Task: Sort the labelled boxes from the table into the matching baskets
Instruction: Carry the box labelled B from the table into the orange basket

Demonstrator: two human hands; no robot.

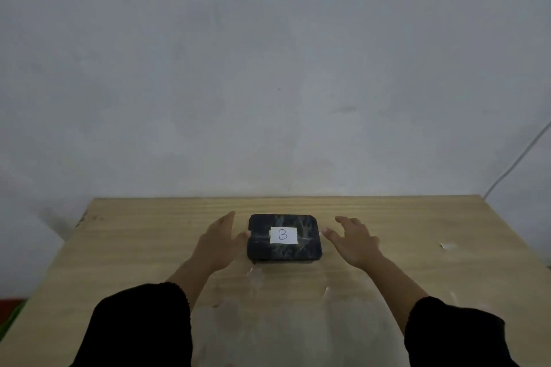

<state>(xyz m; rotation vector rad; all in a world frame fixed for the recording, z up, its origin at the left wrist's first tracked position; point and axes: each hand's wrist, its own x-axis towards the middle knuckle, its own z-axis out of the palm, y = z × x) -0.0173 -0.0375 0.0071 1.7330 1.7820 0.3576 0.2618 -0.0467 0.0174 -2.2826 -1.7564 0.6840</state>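
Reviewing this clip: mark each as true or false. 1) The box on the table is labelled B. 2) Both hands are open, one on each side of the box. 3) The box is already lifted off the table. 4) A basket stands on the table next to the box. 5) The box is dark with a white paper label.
1) True: the box carries a label reading B.
2) True: the left hand and right hand are open and flank it; the left thumb is at its edge.
3) False: it rests on the table.
4) False: no basket is in view.
5) True: dark box, white paper label on top.
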